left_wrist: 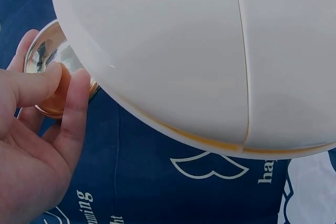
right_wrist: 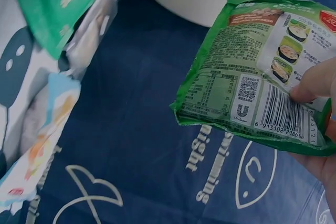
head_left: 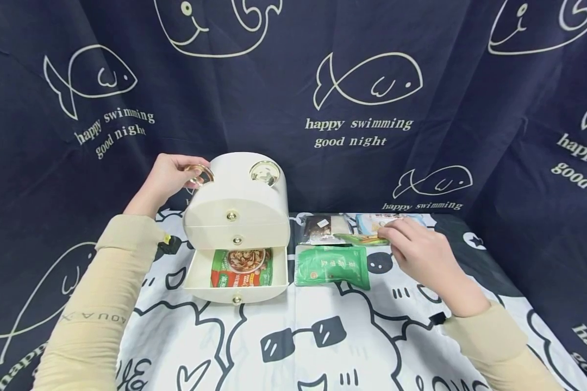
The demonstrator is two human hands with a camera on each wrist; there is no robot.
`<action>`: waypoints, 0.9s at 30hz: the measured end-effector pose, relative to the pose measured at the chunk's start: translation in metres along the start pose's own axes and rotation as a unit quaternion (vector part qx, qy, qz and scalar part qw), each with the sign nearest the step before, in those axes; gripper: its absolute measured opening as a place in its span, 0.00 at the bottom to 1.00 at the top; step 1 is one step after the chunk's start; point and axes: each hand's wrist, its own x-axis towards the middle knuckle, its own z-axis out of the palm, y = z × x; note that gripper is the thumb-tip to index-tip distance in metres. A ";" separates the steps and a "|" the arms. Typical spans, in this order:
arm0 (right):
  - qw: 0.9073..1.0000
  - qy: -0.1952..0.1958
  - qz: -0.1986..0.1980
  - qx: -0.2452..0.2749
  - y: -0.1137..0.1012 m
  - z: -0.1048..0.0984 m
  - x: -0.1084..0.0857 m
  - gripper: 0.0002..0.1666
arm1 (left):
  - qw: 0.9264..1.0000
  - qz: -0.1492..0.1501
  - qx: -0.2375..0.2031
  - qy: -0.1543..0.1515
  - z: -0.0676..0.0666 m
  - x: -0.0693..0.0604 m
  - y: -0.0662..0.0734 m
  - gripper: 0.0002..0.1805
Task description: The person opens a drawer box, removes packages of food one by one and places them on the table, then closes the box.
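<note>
A white drawer box (head_left: 237, 190) with two round gold ears stands on the table. My left hand (head_left: 168, 176) grips its left gold ear (left_wrist: 47, 61), thumb on the shiny face and fingers around the rim. The bottom drawer (head_left: 220, 295) is pulled out and holds a red-and-green food packet (head_left: 244, 266) with a picture of a dish. My right hand (head_left: 420, 252) pinches a green food packet (right_wrist: 226, 87) above the table, right of the box. In the right wrist view its printed back with a barcode shows; some of the fingers are hidden behind it.
Right of the box lie a bright green packet (head_left: 332, 266), a clear pack with dark contents (head_left: 318, 228) and a blue-and-white packet (head_left: 369, 221). A white patterned cloth (head_left: 303, 358) covers the table. Dark blue fish-print curtain (head_left: 274, 98) hangs behind.
</note>
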 end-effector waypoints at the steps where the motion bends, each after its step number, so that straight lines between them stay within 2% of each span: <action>1: 1.000 0.003 0.002 -0.004 0.001 -0.001 -0.002 0.19 | 1.000 -0.002 0.001 0.001 0.000 0.000 0.000 0.12; 11: 0.999 0.014 0.034 -0.013 0.019 -0.002 -0.028 0.18 | 1.000 0.004 -0.003 0.005 0.000 0.001 0.000 0.12; 17: 0.997 -0.001 0.070 -0.022 0.033 0.003 -0.050 0.16 | 1.000 -0.001 -0.003 0.005 -0.001 -0.001 -0.001 0.12; 27: 0.994 -0.026 0.097 -0.037 0.047 0.016 -0.091 0.14 | 1.000 0.003 -0.006 0.002 0.000 -0.001 0.000 0.11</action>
